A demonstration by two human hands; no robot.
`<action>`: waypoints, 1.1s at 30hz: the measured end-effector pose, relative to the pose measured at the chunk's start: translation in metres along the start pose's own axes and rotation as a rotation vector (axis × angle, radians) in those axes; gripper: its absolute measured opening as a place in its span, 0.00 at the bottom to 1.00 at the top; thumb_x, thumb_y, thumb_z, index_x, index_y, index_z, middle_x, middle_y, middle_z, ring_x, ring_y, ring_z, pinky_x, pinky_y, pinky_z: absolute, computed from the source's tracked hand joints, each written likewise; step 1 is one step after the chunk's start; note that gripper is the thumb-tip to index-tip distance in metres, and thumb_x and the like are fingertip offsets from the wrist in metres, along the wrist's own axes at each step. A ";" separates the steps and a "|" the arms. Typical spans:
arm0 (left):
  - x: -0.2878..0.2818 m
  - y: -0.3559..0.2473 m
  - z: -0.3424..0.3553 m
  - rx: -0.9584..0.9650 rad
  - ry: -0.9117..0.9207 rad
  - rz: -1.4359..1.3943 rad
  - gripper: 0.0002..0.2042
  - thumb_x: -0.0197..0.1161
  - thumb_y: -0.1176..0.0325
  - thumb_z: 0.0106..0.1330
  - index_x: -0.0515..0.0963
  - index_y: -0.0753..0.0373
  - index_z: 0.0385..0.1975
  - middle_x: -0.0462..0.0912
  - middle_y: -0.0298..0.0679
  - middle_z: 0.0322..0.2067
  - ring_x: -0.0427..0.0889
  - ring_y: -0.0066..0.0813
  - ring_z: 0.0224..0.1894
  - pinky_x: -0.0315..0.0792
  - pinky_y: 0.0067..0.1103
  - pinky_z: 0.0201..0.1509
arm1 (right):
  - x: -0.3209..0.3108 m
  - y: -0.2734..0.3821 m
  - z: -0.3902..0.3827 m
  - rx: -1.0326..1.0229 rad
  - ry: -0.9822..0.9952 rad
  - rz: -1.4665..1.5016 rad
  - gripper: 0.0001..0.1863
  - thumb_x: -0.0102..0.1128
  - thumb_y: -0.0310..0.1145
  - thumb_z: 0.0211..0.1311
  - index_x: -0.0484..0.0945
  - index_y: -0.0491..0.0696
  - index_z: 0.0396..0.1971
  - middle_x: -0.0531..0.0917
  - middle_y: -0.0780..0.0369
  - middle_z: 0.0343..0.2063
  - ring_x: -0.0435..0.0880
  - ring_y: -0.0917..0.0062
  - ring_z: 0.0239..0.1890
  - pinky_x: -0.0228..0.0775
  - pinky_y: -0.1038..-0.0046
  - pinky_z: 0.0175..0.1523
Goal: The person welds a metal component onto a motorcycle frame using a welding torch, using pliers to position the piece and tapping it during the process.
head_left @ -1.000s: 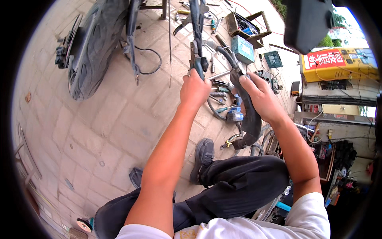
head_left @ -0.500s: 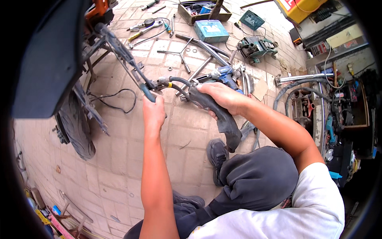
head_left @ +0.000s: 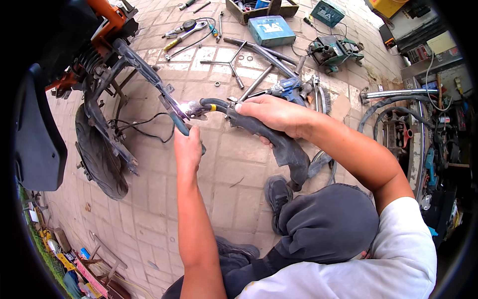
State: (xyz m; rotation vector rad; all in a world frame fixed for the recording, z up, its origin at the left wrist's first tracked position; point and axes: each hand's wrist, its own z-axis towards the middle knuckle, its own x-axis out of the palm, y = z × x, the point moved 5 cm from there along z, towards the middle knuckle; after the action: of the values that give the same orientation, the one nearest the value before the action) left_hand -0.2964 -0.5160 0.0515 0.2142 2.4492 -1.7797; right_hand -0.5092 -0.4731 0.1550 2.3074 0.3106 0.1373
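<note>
My left hand (head_left: 187, 152) is closed around the blue-grey handles of pliers (head_left: 179, 123), whose jaws are at the end of a dark metal frame bar (head_left: 142, 70). In my right hand (head_left: 266, 115) is a black-sleeved welding torch (head_left: 286, 152), its curved neck banded yellow and pointing left. Between the torch's front end and the pliers, a small bright white-violet glow (head_left: 187, 108) lights the metal. Glare hides the exact point of contact. The bar belongs to a motorbike frame with orange parts (head_left: 107, 25).
A tyre (head_left: 97, 154) and a dark panel (head_left: 40, 134) are at left. Ahead on the paving lie a Y-shaped wrench (head_left: 230, 62), metal tubes (head_left: 269, 62), a blue power drill (head_left: 285, 89), a teal box (head_left: 271, 31) and a green machine (head_left: 336, 52). Cluttered shelves (head_left: 438, 144) stand at right.
A bright glow has appeared at the torch's front end beside the pliers. My view has shifted, bringing more of the orange motorbike frame into sight at left. Both hands keep their grip.
</note>
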 end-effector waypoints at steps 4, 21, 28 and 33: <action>-0.002 0.001 0.001 0.007 -0.021 0.071 0.09 0.55 0.68 0.63 0.69 0.65 0.38 0.71 0.34 0.25 0.72 0.23 0.24 0.69 0.25 0.27 | 0.006 0.019 0.000 -0.022 -0.008 -0.116 0.20 0.50 0.47 0.70 0.75 0.42 0.41 0.74 0.63 0.25 0.75 0.77 0.18 0.70 0.70 0.22; -0.004 0.013 0.009 0.005 -0.029 0.096 0.15 0.55 0.64 0.61 0.70 0.69 0.41 0.78 0.44 0.27 0.78 0.36 0.29 0.72 0.31 0.38 | 0.018 0.026 0.007 -0.014 -0.054 -0.137 0.21 0.49 0.46 0.70 0.76 0.41 0.40 0.76 0.61 0.25 0.74 0.78 0.17 0.69 0.72 0.21; -0.004 0.011 0.008 0.033 -0.037 0.082 0.14 0.55 0.65 0.62 0.70 0.69 0.41 0.78 0.44 0.27 0.78 0.35 0.29 0.72 0.31 0.38 | 0.022 0.022 0.013 -0.006 -0.047 -0.151 0.21 0.49 0.48 0.70 0.77 0.43 0.39 0.76 0.62 0.25 0.74 0.77 0.17 0.69 0.71 0.21; -0.006 0.009 0.006 0.022 -0.046 0.099 0.14 0.56 0.65 0.62 0.70 0.70 0.40 0.78 0.44 0.26 0.77 0.34 0.27 0.71 0.32 0.34 | 0.024 0.023 0.016 -0.012 -0.069 -0.134 0.19 0.48 0.45 0.71 0.78 0.44 0.39 0.76 0.65 0.23 0.72 0.82 0.14 0.67 0.76 0.16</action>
State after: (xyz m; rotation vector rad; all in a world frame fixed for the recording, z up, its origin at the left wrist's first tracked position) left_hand -0.2891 -0.5194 0.0423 0.2876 2.3455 -1.7509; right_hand -0.4785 -0.4927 0.1609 2.2654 0.4266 -0.0077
